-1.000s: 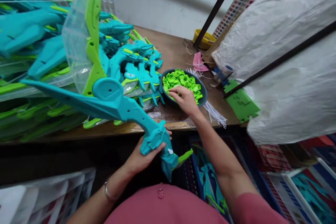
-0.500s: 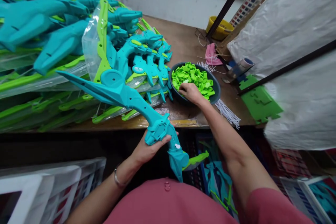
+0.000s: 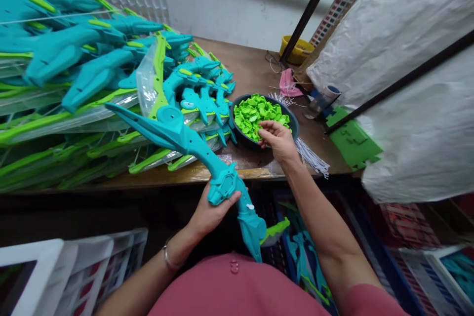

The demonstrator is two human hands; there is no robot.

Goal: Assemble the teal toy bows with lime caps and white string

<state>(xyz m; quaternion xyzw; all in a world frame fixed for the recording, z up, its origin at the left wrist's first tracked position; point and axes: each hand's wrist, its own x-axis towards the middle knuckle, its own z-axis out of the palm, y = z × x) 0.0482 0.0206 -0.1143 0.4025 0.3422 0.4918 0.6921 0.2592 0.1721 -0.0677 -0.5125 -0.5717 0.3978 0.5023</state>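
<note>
My left hand (image 3: 215,210) is closed around the middle of a teal plastic toy bow (image 3: 200,153), held tilted in front of my body. A hexagonal recess shows on its grip, and a green limb (image 3: 276,229) sticks out at its lower end. My right hand (image 3: 277,142) is over the near right part of a dark round bowl (image 3: 296,126). Its thumb and fingers are pinched together. Small bright green plastic pieces (image 3: 255,111) fill the bowl; whether one is between my fingertips cannot be made out against them.
Teal and green toy bows (image 3: 81,54), some in clear plastic, are piled at the left of the table (image 3: 248,66). White ties (image 3: 313,158), a pink cloth (image 3: 289,84) and a green foam block (image 3: 353,138) lie right of the bowl. Dark metal bars (image 3: 311,7) cross the right side. White crates (image 3: 81,266) stand lower left.
My right hand has drawn back slightly from the green pieces, and more of its fingers show. My left hand keeps the toy bow in nearly the same pose. The view has shifted a little.
</note>
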